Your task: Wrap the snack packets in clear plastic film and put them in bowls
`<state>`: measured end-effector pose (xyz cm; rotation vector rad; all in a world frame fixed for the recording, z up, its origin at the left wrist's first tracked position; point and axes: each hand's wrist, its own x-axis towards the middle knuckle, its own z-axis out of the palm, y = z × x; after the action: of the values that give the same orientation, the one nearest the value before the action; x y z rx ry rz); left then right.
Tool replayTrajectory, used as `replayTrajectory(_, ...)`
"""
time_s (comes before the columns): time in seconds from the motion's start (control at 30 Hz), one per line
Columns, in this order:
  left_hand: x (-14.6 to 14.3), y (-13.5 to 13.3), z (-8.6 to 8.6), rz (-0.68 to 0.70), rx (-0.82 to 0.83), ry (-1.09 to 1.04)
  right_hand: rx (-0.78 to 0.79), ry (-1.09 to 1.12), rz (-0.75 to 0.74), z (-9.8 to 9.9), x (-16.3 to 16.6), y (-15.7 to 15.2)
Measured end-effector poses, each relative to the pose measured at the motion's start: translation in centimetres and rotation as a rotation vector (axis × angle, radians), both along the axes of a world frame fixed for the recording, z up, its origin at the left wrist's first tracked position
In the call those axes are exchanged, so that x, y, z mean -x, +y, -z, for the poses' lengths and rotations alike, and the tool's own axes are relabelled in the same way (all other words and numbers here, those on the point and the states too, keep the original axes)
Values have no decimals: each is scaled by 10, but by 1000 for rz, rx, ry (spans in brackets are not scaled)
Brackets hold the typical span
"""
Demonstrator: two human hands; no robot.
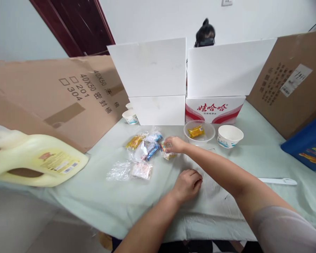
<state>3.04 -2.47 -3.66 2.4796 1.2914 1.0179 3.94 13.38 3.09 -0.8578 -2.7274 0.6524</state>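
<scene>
My right hand (pixel 176 144) reaches across to the left, its fingers closed on a small colourful snack packet (pixel 168 154) at the right side of a pile. In that pile lie a yellow packet (pixel 135 141), a blue packet (pixel 153 151) and a light blue and clear packet (pixel 155 136). In front of it are a pale patterned packet (pixel 142 170) and crinkled clear plastic (pixel 119 171). My left hand (pixel 188 184) rests on the cloth nearer to me, fingers curled in, with nothing seen in it. Beyond my right forearm, a clear plastic bowl (pixel 199 140) holds a yellow packet (pixel 196 131).
A paper bowl (pixel 230 136) stands right of the clear one; other paper bowls (pixel 130 116) sit at the back left. White boxes (pixel 160 110) and cardboard (pixel 94 95) wall the table. A yellow jug (pixel 55 161), a blue container (pixel 310 147) and a white plastic utensil (pixel 279 181) flank me. A person sits behind.
</scene>
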Motion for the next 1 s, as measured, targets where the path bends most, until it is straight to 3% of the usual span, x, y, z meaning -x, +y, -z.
replayTrajectory(0.17,4,-5,-14,-1,-83,-96,9,-2,-35,1,-25,-8)
replayTrajectory(0.23,7,-6,-20,-168,-198,-160,22,10,-52,-2,-48,-12)
replayTrajectory(0.3,10,-4,-21,-422,-282,-184,49,15,-69,-4,-73,-16)
replayTrajectory(0.37,14,2,-14,-611,-269,-164,78,20,-69,-5,-95,-21)
replayTrajectory(0.4,15,6,-9,-635,-232,-148,85,29,-55,-3,-104,-24)
replayTrajectory(0.57,16,15,11,-471,-50,-102,108,143,11,13,-132,-37)
replayTrajectory(0.7,14,10,2,-402,-56,-118,246,179,-12,20,-139,-39)
replayTrajectory(0.83,14,7,-7,-274,-9,-217,332,103,0,13,-140,-34)
replayTrajectory(1.0,17,12,-2,-471,-110,-215,366,-77,-132,-1,-145,-29)
